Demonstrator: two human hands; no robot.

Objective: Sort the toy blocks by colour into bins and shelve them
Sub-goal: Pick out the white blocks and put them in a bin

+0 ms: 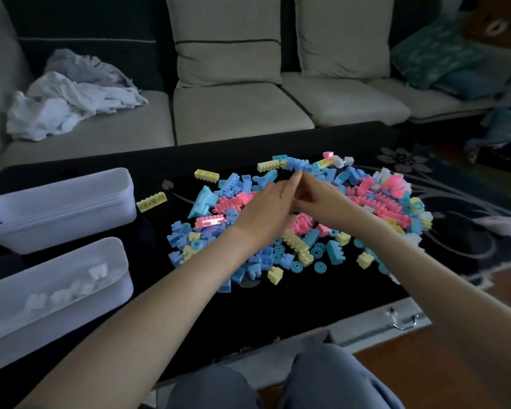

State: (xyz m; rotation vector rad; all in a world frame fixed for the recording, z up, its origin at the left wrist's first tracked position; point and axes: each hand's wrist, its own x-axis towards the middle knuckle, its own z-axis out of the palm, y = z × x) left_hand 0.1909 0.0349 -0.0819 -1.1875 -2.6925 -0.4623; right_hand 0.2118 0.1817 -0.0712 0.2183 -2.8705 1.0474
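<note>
Dark glossy table before a pale sofa. Crumpled white cloth on the seat, behind and left of the block pile.

Well left of pile: two white bins. Far bin: no contents visible. Near bin: a few white blocks inside. Judged early in the sort, with blue, pink and yellow not yet binned.

Just left of pile: loose yellow brick, apart from the heap.

Pile itself: mid-table, mixed blue, pink and yellow, with white pieces toward its right edge.

Above pile centre: left hand, fingers extended, tips meeting those of right hand, fingers bent inward. Grip state of either hand: not determinable. Meeting point blurred, no block visible between the tips.

Handling assessment: moulded plastic, judged light, rigid, smooth, not fragile. Prone to skate on the glossy top and to scatter under a sweep. Long bricks best pinched across the plain side walls, studs upward. Blue rings at near edge of pile likely to roll; best taken by the rim or hooked through the hole. Interlocked clusters likely to need pulling apart before binning.

Right of pile: patterned rug beyond the table edge. Risk of stray pieces dropping there.
</note>
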